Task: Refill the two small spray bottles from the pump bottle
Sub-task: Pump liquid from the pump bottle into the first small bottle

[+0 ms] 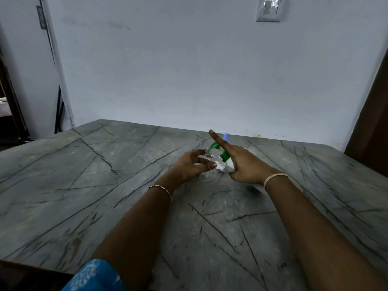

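My left hand (pixel 192 165) grips a small clear spray bottle (pixel 204 176) that stands on the grey stone table (pixel 126 185); the bottle's neck (pixel 207 153) is uncapped. My right hand (pixel 244 162) holds the pump bottle (pixel 230 164) tilted to the left, index finger stretched out straight over the green pump head (pixel 216 146). The green spout ends right at the open neck. A white spray head (pixel 219 166) shows by my left fingertips; I cannot tell whether they hold it. Behind my right hand a light-blue cap (pixel 226 136) sticks up, and what it sits on is hidden.
The table's far edge meets a pale wall (pixel 189 70) just behind the bottles. A light switch (pixel 269 9) is high on that wall. A dark wooden door frame (pixel 369 122) stands at the right, and a dark doorway opens at the far left.
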